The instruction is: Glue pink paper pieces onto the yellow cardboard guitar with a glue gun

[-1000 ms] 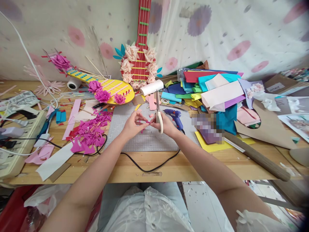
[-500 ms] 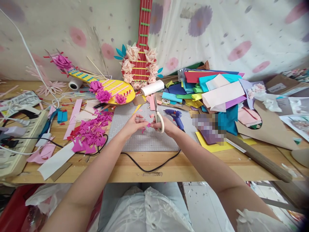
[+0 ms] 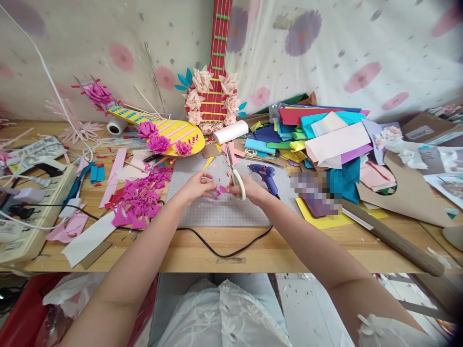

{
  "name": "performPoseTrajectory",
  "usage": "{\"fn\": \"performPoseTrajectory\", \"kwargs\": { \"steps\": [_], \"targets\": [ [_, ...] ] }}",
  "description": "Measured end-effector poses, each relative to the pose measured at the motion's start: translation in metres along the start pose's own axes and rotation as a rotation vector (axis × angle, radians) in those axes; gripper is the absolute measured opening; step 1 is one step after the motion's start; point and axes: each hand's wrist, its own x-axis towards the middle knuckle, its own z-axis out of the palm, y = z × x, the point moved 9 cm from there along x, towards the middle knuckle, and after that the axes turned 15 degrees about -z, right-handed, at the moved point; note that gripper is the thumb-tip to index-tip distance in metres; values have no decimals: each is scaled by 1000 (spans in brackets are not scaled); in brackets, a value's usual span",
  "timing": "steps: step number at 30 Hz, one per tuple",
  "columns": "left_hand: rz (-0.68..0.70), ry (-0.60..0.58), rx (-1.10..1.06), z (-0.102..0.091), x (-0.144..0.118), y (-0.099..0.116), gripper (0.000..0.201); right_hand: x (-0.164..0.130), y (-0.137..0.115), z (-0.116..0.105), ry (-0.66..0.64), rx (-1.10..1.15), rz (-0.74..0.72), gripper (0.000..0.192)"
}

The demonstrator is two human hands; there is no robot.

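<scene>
White-handled scissors [image 3: 238,183] are gripped in my right hand [image 3: 249,189], their metal blades pointing away from me. The same hand's fingertips also pinch a small magenta paper piece [image 3: 222,189]. Facing it, my left hand [image 3: 197,187] hovers over the grey cutting mat [image 3: 224,217], fingers loosely curved and apart, a small gap from that piece. Tiny magenta scraps [image 3: 217,196] show just below its fingertips. A blue glue gun [image 3: 266,176] lies on the mat to the right of the scissors.
Magenta paper scraps [image 3: 139,205] are heaped at left, near a power strip [image 3: 34,226]. Behind are a yellow paper guitar [image 3: 188,132] and a red one [image 3: 212,103] with flowers. Coloured paper [image 3: 336,140] is piled right. A black cord [image 3: 217,253] loops along the front.
My left hand has let go of the magenta piece and drawn slightly left; my right hand keeps it with the scissors. The whole view has shifted a little.
</scene>
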Motion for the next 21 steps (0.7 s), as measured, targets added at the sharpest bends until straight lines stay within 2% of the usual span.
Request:
{"fn": "performPoseTrajectory", "kwargs": {
  "steps": [3, 5, 7, 9, 14, 16, 21],
  "targets": [
    [0, -59, 49, 9, -2, 1, 40, 1, -1, 7, -22, 5, 5, 40],
    [3, -37, 68, 8, -1, 3, 41, 2, -1, 10, -28, 3, 8, 41],
    [-4, 30, 72, -3, 1, 5, 41, 4, 0, 10, -16, -28, 4, 41],
    [-15, 109, 57, -23, 4, 6, 43, 5, 3, 2, 29, -123, -1, 40],
    [-77, 310, 110, -70, 10, 2, 46, -3, 9, -34, 204, -675, 47, 33],
    [-99, 361, 173, -76, 10, -3, 47, -5, 11, -37, 204, -778, 57, 29],
    [-109, 388, 297, -71, 13, -12, 48, -8, 14, -32, 191, -812, 58, 29]
  ]
}}
